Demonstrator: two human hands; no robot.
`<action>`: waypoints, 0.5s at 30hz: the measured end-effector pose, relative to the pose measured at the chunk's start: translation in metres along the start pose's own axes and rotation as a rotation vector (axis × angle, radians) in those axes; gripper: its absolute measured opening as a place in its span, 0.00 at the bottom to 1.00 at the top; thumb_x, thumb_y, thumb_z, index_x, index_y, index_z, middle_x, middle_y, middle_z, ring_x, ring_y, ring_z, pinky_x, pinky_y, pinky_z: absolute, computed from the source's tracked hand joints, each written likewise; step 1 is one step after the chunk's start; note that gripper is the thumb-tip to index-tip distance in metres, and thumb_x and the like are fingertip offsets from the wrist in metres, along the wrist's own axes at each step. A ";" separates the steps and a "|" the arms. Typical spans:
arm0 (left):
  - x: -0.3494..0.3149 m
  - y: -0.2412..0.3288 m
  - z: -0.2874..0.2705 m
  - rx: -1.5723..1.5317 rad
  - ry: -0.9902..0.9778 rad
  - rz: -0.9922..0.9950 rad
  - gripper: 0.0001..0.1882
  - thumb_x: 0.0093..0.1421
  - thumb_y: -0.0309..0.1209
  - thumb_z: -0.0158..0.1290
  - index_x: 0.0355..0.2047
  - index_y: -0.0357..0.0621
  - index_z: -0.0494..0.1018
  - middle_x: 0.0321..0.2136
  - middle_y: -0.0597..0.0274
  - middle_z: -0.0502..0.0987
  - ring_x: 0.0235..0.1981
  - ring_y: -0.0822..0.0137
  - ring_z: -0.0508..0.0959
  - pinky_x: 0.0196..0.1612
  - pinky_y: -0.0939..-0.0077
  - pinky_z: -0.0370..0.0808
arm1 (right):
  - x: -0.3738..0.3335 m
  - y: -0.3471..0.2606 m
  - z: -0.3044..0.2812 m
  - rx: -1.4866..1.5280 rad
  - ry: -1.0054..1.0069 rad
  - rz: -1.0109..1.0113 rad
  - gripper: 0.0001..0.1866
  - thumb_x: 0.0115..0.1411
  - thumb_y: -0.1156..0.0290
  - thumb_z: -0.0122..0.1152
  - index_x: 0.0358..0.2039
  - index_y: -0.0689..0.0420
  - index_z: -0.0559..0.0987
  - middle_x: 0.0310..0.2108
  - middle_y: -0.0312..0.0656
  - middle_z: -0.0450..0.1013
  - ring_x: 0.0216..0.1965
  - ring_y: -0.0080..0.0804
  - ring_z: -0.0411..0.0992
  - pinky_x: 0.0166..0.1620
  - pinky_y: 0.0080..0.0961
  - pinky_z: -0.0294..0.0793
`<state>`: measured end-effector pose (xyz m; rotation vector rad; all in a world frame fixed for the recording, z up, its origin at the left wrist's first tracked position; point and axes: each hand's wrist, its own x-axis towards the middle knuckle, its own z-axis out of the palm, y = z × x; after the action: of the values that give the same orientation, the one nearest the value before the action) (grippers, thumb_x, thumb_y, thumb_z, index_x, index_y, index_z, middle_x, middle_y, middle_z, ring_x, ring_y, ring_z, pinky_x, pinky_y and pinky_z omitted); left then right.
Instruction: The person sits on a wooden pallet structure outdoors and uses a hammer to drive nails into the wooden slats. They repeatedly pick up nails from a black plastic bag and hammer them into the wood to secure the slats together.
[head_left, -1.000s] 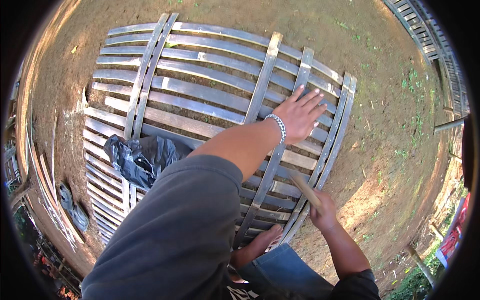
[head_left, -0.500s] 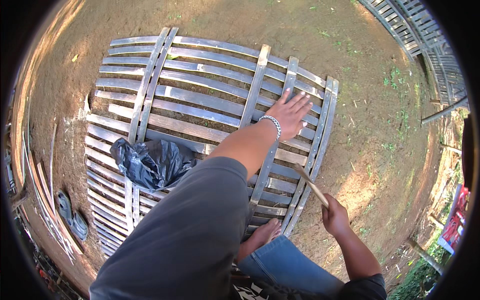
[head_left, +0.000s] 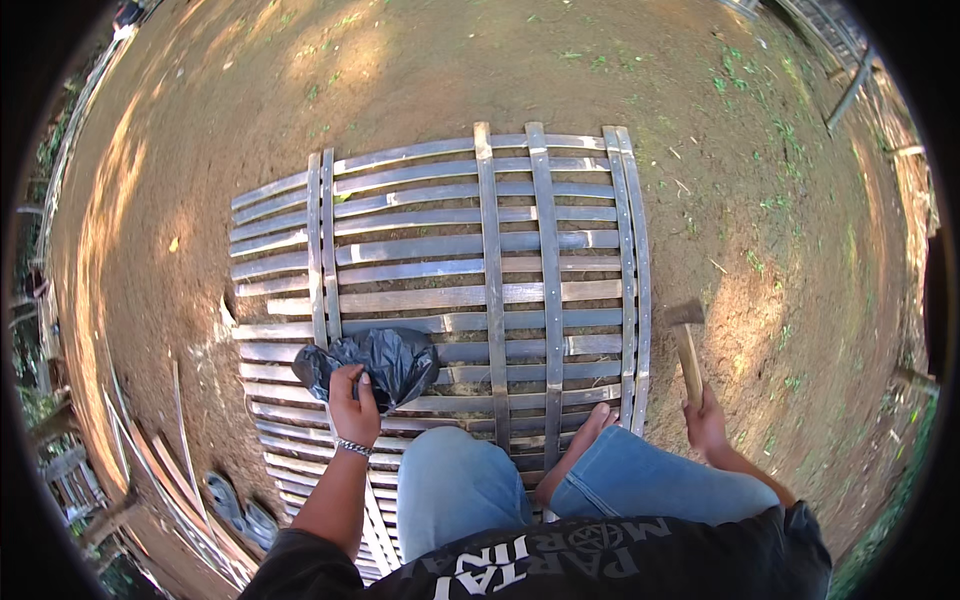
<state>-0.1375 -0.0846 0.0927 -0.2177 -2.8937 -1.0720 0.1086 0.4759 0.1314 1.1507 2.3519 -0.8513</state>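
A panel of split-bamboo slats (head_left: 400,297), joined by crosspieces, lies flat on the ground before me. On its near left part rests a crumpled black plastic bag (head_left: 405,362). My left hand (head_left: 354,408), with a chain bracelet at the wrist, is at the bag's near edge, its fingers curled closed against the plastic; their tips are partly hidden. Past the panel's right edge, my right hand (head_left: 706,425) grips a hammer (head_left: 690,360) by its wooden handle, dark metal head pointing away from me. The head's exact shape is blurred. My bare foot (head_left: 590,430) is on the slats.
A pair of dark sandals (head_left: 240,510) lies on the dirt at the lower left, beside long loose bamboo strips (head_left: 180,480). Brown soil (head_left: 450,70) with sparse grass surrounds the panel. A slatted structure (head_left: 820,30) stands at the far right.
My left hand has left the crosspieces on the panel's right side and come back to the black bag. The right hand still holds the hammer, now tilted upright. The view has shifted.
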 end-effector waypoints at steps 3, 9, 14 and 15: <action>0.006 -0.021 0.011 -0.165 -0.009 -0.503 0.10 0.70 0.26 0.53 0.47 0.33 0.74 0.43 0.47 0.76 0.43 0.57 0.78 0.50 0.66 0.75 | 0.002 -0.055 -0.021 -0.097 -0.024 -0.120 0.24 0.67 0.71 0.59 0.63 0.55 0.69 0.30 0.56 0.78 0.30 0.53 0.79 0.35 0.46 0.77; 0.000 -0.034 0.040 -0.391 0.360 -0.688 0.10 0.73 0.26 0.49 0.51 0.38 0.73 0.36 0.60 0.78 0.30 0.69 0.79 0.35 0.73 0.78 | -0.012 -0.071 -0.007 0.005 -0.122 -0.215 0.25 0.67 0.68 0.60 0.64 0.55 0.70 0.34 0.58 0.79 0.36 0.56 0.81 0.42 0.47 0.78; -0.006 -0.036 0.043 -0.429 0.113 -0.939 0.12 0.72 0.23 0.49 0.55 0.41 0.71 0.35 0.63 0.77 0.26 0.74 0.79 0.27 0.78 0.78 | -0.022 -0.063 0.000 -0.061 -0.207 -0.144 0.26 0.66 0.68 0.60 0.64 0.55 0.70 0.33 0.59 0.79 0.36 0.56 0.81 0.42 0.46 0.78; -0.002 -0.029 0.041 -0.452 0.172 -0.985 0.12 0.70 0.22 0.51 0.52 0.39 0.73 0.33 0.62 0.78 0.26 0.72 0.80 0.26 0.79 0.78 | -0.025 -0.067 -0.001 -0.077 -0.228 -0.111 0.26 0.66 0.68 0.60 0.64 0.55 0.70 0.33 0.59 0.79 0.37 0.56 0.81 0.42 0.46 0.78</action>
<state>-0.1398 -0.0798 0.0430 1.3286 -2.4996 -1.7014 0.0691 0.4304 0.1701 0.8507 2.2544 -0.8710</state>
